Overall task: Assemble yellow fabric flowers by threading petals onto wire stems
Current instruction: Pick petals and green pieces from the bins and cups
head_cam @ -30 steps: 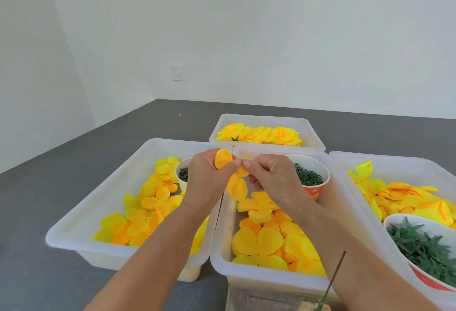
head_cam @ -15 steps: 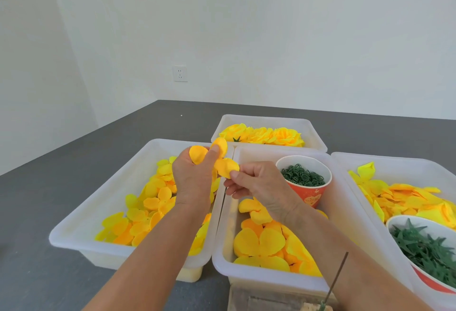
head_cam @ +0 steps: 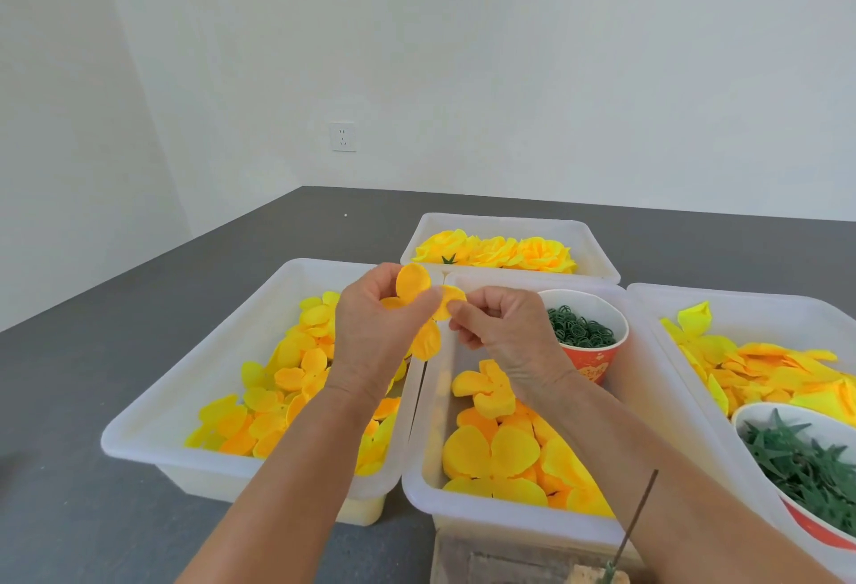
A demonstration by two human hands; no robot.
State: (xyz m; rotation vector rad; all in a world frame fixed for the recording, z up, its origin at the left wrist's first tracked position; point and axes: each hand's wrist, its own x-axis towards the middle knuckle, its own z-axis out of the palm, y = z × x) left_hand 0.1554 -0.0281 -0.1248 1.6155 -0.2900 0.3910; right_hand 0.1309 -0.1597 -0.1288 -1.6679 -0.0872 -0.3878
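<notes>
Def not close to done imo: far tub (head_cam: 597, 244) has only a few finished flowers (head_cam: 498, 252), while the near tubs are full of loose petals (head_cam: 491, 454). Left hand (head_cam: 375, 338) pinches a multi-lobe petal piece (head_cam: 419, 305) up over the tubs, and right hand (head_cam: 505, 328) nips one lobe w/ thumb + fingertips. Wire stem (head_cam: 637, 523) stands bare at the bottom edge, so threading hasn't started for this one.
</notes>
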